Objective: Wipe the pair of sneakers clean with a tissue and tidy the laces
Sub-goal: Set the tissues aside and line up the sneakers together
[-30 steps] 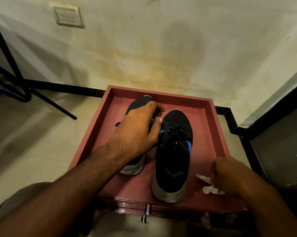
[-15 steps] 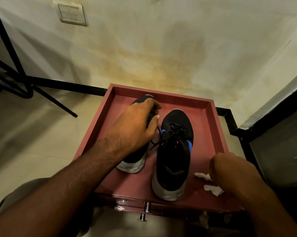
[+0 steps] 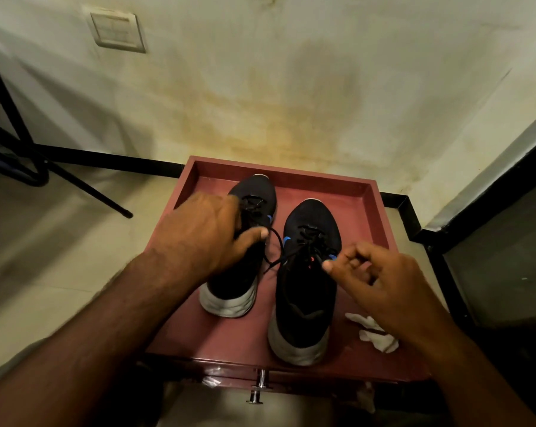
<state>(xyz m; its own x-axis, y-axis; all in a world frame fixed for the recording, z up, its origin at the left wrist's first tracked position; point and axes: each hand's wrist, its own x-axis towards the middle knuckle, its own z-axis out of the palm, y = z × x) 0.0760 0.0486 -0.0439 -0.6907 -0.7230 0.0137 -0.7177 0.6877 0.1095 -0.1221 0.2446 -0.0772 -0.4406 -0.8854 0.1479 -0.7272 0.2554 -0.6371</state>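
The left hand (image 3: 205, 238) lay over the left sneaker (image 3: 245, 251), its curled fingers and thumb gripping the shoe near a black lace (image 3: 276, 241). The right hand (image 3: 381, 278) hovered beside the right sneaker (image 3: 307, 282), fingers loosely curled, holding nothing. Both shoes stood in the red tray (image 3: 374, 217), with a crumpled tissue (image 3: 374, 334) beside the right heel.

A dark red table (image 3: 303, 359) with a raised rim on its far and side edges stands against the stained wall. Two black sneakers rest directly on it, toes toward the wall: the left sneaker (image 3: 245, 272) farther back, the right sneaker (image 3: 307, 291) nearer. A crumpled white tissue (image 3: 374, 334) lies just beside the right sneaker's heel.
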